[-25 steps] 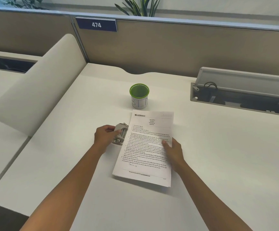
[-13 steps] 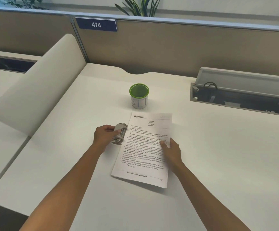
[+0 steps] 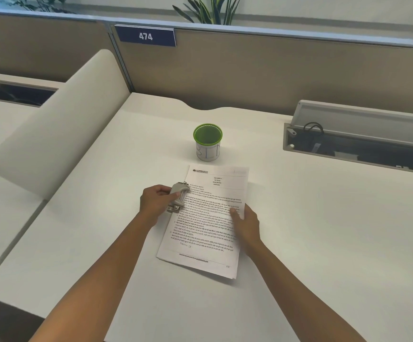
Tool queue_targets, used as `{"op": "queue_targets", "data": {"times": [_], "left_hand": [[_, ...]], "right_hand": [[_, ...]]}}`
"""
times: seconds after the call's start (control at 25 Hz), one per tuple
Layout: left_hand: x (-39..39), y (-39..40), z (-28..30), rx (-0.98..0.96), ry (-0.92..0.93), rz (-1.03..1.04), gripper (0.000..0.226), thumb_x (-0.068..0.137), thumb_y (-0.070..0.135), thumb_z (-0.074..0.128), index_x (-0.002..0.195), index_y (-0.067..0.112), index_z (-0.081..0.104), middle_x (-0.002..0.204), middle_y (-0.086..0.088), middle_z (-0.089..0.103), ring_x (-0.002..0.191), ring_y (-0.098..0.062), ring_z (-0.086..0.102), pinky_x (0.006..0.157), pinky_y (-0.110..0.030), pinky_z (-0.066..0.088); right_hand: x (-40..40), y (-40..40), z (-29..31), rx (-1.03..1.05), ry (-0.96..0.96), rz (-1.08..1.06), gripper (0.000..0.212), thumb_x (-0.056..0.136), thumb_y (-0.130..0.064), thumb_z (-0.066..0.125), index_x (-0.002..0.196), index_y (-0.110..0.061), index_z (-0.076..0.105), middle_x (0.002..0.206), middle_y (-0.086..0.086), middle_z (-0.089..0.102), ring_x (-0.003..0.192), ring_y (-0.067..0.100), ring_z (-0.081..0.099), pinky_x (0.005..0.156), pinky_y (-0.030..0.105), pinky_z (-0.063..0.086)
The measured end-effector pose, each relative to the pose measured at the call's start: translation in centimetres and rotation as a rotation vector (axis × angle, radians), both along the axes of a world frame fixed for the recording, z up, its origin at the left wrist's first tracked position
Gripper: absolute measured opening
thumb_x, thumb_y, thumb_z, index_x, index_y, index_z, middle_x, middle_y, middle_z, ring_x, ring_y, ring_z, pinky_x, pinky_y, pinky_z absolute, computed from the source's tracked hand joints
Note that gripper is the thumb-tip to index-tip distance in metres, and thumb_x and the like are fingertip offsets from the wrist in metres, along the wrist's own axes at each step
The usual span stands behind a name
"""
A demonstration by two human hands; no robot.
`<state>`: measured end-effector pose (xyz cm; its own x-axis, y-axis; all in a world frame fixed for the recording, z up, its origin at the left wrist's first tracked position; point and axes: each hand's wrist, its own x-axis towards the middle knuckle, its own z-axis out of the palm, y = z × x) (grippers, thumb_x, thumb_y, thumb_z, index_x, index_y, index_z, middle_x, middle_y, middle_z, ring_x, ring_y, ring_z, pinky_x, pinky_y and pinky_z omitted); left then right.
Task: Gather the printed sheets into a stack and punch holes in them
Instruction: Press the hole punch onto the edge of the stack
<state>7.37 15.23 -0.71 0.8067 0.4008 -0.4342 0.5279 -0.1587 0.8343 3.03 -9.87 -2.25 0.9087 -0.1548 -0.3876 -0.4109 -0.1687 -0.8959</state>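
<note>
Stack of white printed sheets (image 3: 207, 218) has slid left into the grey metal hole punch (image 3: 177, 197) gripped in my left hand (image 3: 156, 199); my right hand (image 3: 246, 224) pinches its edge. Pressing likely comes next.

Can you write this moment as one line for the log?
left hand: grips hole punch at left edge of printed sheets | right hand: holds their right edge | holes: not visible

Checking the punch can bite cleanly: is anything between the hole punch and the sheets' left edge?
Nothing visible. The left hand holds the hole punch right at the left edge of the sheets; the right hand holds the right edge; the green cup stands apart.
</note>
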Motion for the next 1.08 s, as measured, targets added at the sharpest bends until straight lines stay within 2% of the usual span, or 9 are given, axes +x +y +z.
{"op": "queue_targets", "data": {"times": [0.28,0.52,0.8,1.08], "left_hand": [[-0.08,-0.07,0.05,0.005,0.0,-0.001,0.023,0.072,0.018,0.091,0.081,0.019,0.07,0.087,-0.004,0.075,0.087,-0.023,0.07,0.083,-0.042,0.059],[0.12,0.05,0.33,0.025,0.014,-0.031,0.025,0.07,0.018,0.092,0.082,0.018,0.07,0.088,-0.006,0.076,0.085,-0.024,0.072,0.076,-0.036,0.057],[0.17,0.36,0.33,0.029,0.03,-0.049,0.025,0.069,0.017,0.092,0.082,0.018,0.07,0.092,-0.009,0.077,0.096,-0.03,0.074,0.09,-0.049,0.06],[0.18,0.4,0.52,0.009,0.041,-0.051,0.028,0.068,0.017,0.093,0.083,0.014,0.07,0.092,-0.012,0.075,0.09,-0.028,0.071,0.092,-0.051,0.059]], "right_hand": [[0.09,-0.09,-0.22,0.012,0.015,0.009,0.028,0.102,-0.024,0.055,0.125,-0.014,0.066,0.119,0.003,0.073,0.111,0.024,0.068,0.099,0.039,0.052],[0.41,-0.39,-0.14,0.027,0.037,0.032,0.027,0.102,-0.022,0.055,0.125,-0.013,0.067,0.121,0.005,0.073,0.113,0.026,0.067,0.103,0.044,0.051],[0.4,-0.7,-0.19,0.02,0.039,0.067,0.028,0.102,-0.023,0.055,0.126,-0.014,0.067,0.122,0.004,0.073,0.114,0.025,0.067,0.103,0.044,0.051],[0.21,-0.5,-0.2,0.01,0.018,0.028,0.025,0.102,-0.024,0.055,0.123,-0.018,0.067,0.118,0.001,0.073,0.111,0.023,0.067,0.097,0.036,0.051]]}}
